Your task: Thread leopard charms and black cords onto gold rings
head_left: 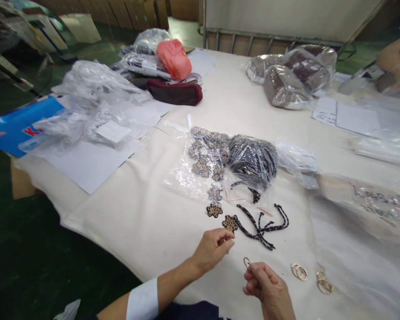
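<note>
Cream cloth table (136, 213) bore leopard flower patches (214, 210) and cords (262, 226) unassembled; a gold ring (247, 262) was pinched by the right hand (265, 286), while the left hand (213, 249), fingers curled, held nothing visible.

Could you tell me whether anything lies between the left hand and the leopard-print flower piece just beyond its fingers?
Nothing visible does. The left hand reaches toward the leopard-print flower piece, with only bare table cloth between them. The braided cords lie to its right, and the right hand holds a gold ring.
</note>
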`<state>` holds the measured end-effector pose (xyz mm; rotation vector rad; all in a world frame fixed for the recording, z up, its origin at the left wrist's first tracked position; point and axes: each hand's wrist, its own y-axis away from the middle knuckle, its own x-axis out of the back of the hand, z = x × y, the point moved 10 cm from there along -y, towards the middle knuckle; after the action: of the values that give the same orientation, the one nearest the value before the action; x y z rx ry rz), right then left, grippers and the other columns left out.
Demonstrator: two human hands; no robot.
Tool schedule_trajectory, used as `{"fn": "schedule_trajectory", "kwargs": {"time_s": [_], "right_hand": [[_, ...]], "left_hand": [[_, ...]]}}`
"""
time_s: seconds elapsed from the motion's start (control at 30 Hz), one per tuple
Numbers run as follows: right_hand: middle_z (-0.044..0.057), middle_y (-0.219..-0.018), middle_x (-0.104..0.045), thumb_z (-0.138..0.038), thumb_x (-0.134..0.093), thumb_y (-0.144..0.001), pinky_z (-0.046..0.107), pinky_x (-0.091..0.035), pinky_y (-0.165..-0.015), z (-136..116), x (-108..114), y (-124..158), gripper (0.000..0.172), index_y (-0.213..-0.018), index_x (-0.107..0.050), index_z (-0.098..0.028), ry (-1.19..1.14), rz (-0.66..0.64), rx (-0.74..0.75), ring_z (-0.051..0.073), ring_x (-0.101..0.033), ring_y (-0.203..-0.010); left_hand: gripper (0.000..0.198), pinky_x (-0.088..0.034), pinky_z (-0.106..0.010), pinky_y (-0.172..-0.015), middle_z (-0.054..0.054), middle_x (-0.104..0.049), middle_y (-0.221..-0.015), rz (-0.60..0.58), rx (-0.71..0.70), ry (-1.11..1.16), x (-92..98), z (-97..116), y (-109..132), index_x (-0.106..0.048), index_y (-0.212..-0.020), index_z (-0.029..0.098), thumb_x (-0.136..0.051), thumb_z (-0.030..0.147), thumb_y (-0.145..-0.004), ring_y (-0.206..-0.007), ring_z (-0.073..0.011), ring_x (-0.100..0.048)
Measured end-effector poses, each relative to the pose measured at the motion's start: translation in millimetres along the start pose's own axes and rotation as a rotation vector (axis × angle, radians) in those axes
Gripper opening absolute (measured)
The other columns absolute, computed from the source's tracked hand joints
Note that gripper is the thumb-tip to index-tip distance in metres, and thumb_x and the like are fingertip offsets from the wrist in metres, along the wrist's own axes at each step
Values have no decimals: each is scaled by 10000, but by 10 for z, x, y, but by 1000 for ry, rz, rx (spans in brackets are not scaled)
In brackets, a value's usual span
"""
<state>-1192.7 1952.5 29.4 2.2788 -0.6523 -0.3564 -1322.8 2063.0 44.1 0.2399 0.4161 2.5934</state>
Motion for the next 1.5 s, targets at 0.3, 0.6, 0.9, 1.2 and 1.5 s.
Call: {"fn": "schedule_trajectory", "kwargs": {"time_s": [0.3,0.6,0.9,1.2,1.5], "right_hand": [[-10,-517,-597,-506,-685,-647,254,-478,-515,-237,167,-324,353,-646,-652,-155,260,57,174,133,-530,-473],[-6,-510,-602,-554,-534,-751,243,-426,-506,-868,176,-337,378,-685,-647,-200,807,149,485,170,-579,-500],[16,-658,-655,-366,-495,-855,222,-446,-553,-1268,-303,146,231,-773,-629,-197,970,53,969,139,-599,-543],[7,-698,-656,-291,-511,-867,208,-444,-564,-1204,-386,346,144,-804,-608,-205,1048,39,1057,123,-607,-555],[-14,-570,-612,-446,-503,-839,209,-416,-503,-965,-282,234,300,-747,-655,-205,826,-37,675,132,-571,-514]], "left_hand": [[178,-459,-308,-773,-79,-595,-956,52,-85,-703,-9,74,-827,-644,-918,164,-528,254,-818,-847,-196,-592],[128,-454,-236,-739,-44,-626,-821,-138,-226,-687,-309,229,-706,-581,-863,158,-473,227,-869,-787,-151,-593],[312,-439,-232,-805,-107,-665,-936,-286,-651,-538,-411,947,-152,-590,-1031,138,-320,259,-935,-894,-166,-605],[302,-457,-240,-822,-106,-676,-929,-319,-786,-592,-377,1061,57,-613,-1015,138,-335,226,-935,-900,-163,-614],[201,-481,-217,-755,-86,-667,-845,-297,-880,-491,-327,1128,64,-586,-960,120,-422,225,-909,-806,-135,-617]]}}
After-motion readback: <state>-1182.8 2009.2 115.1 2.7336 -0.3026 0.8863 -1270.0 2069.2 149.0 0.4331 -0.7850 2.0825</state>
